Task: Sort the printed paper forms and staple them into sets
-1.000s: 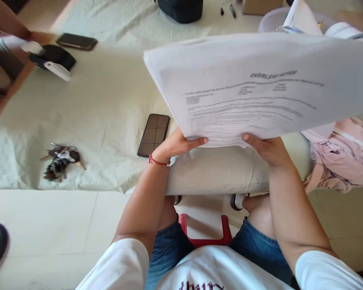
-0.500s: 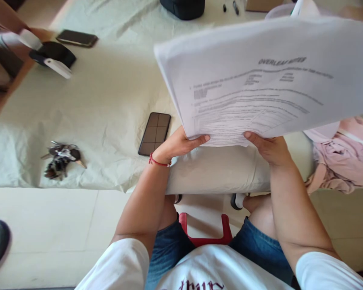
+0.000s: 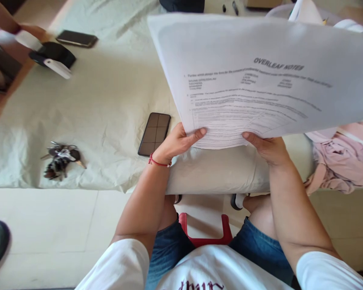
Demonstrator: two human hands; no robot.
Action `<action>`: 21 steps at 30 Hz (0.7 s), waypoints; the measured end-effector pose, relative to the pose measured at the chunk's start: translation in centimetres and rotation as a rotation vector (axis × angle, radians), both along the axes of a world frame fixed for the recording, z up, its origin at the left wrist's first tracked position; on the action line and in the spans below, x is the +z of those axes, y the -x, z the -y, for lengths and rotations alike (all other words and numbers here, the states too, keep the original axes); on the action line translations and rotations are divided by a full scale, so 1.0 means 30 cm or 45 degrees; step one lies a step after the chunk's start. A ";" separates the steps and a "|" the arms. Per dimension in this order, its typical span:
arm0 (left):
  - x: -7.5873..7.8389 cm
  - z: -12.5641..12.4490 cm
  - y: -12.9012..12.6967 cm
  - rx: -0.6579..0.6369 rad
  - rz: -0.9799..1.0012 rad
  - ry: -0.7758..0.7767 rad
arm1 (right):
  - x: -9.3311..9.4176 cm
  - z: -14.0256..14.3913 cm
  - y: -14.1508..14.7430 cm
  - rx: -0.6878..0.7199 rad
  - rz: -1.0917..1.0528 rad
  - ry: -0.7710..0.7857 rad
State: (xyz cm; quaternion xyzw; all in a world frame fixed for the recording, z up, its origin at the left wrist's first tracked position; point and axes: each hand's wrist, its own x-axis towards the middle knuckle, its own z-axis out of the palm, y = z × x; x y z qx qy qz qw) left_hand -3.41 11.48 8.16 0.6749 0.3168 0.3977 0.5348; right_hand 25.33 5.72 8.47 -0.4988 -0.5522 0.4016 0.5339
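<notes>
A stack of printed sheets (image 3: 245,48), headed "OVERLEAF NOTES", is held up over the table, tilted toward me. My left hand (image 3: 181,141) grips its lower left edge, thumb on top and fingers hidden underneath. At the lower edge farther right, my right hand (image 3: 268,148) pinches the sheets the same way. A black phone (image 3: 155,134) lies on the table just left of my left hand. Pink cloth (image 3: 341,157) is bunched to the right of my right hand, partly under the paper's edge.
The table (image 3: 109,100) has a wrinkled pale cover. A bunch of keys (image 3: 63,159) lies front left. Farther back are another phone (image 3: 77,38), a black item with a white strip (image 3: 57,67) by another person's arm (image 3: 6,20), a black case (image 3: 181,5) and a plastic container (image 3: 278,13).
The stack has shifted slightly left and its far edge has tipped a little upward in view. Both hands keep hold of it, and my left thumb has moved slightly.
</notes>
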 end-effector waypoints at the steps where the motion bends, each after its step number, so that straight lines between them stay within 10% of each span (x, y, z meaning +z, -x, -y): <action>1: -0.002 0.002 -0.005 0.032 0.043 0.003 | 0.003 -0.001 0.003 0.007 -0.005 0.000; 10: -0.017 0.034 -0.048 0.091 0.179 0.249 | 0.021 0.032 -0.043 0.132 -0.165 0.283; 21: -0.030 0.055 -0.161 0.001 0.388 0.670 | -0.025 0.040 -0.062 -0.239 -0.110 0.116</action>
